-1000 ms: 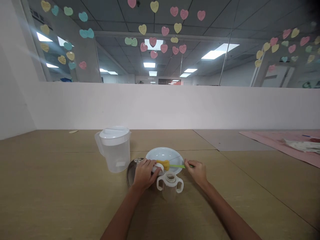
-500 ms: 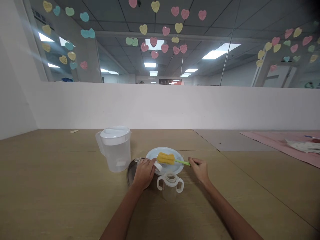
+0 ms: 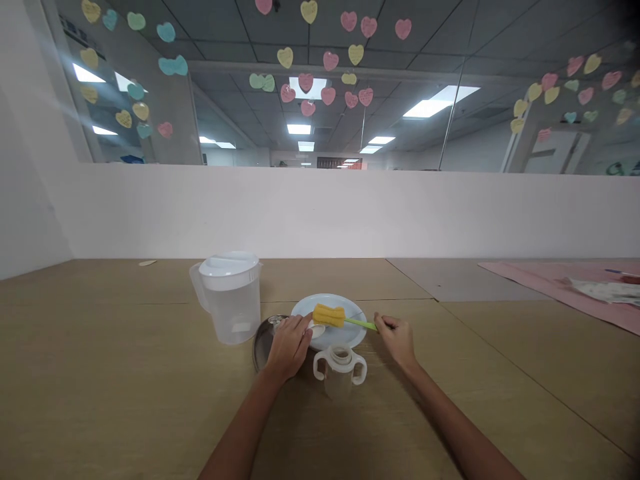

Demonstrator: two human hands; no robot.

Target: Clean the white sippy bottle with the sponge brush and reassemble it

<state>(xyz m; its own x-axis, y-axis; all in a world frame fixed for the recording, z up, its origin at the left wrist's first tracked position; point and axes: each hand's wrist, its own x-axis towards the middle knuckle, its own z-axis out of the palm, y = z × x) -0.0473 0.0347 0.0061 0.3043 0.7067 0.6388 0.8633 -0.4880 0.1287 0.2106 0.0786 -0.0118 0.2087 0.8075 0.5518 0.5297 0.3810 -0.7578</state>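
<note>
My right hand (image 3: 396,335) is closed round the green handle of a sponge bottle brush (image 3: 329,316), whose yellow head points left over a white plate (image 3: 350,342). Beside the sponge head, my left hand (image 3: 290,345) grips a small white cap-like piece (image 3: 317,330), partly covered by the fingers. That hand is above a round metal dish (image 3: 261,347), which it partly hides. In front of the plate stands a clear baby bottle (image 3: 340,373) with two white handles, upright and with its top open.
A clear plastic pitcher (image 3: 234,313) with a white lid and some water stands left of the dish. At the far right, a pink cloth (image 3: 540,280) bears a white packet (image 3: 600,291) and a pen. A low white wall (image 3: 320,213) rises behind the table.
The white piece in my left hand has tilted, so its round face shows more. The brush has shifted slightly left and down. The bottle, plate and pitcher stay put.
</note>
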